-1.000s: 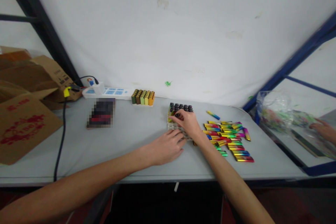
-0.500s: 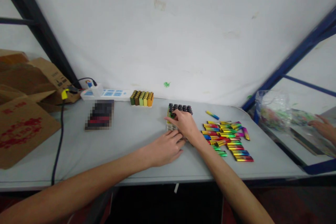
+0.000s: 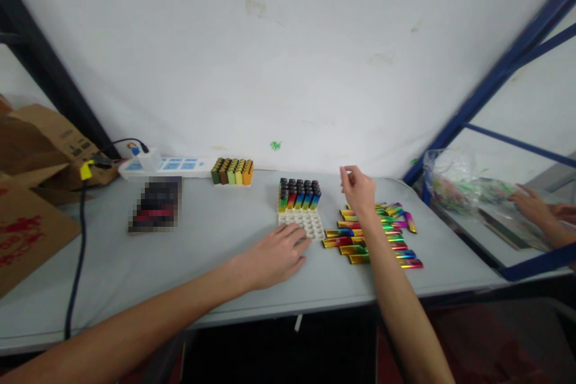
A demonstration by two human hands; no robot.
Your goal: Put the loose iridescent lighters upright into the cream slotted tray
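A white tray (image 3: 302, 223) lies on the table, its back rows filled with upright, shiny multicoloured lighters (image 3: 299, 195) with black tops. Its front rows show bare holes. My left hand (image 3: 281, 250) rests at the tray's front left edge, fingers apart and holding nothing. To the right of the tray, my right hand (image 3: 359, 190) is above the table with its fingers curled together; anything between them is too small to make out. Loose metallic lighters (image 3: 352, 250) lie in a pile beneath and beside my right forearm.
Farther left stands a block of green, brown, yellow and orange lighters (image 3: 233, 173). Behind are a power strip (image 3: 180, 166) and a blurred dark item (image 3: 157, 204). Cardboard boxes (image 3: 33, 234) and a cable are at left. Another person's hands and a plastic bag (image 3: 452, 183) are at right.
My right hand has left the lighters in the tray and moved right, uncovering them. Loose lighters at the pile's left side lie differently. The view has shifted slightly.
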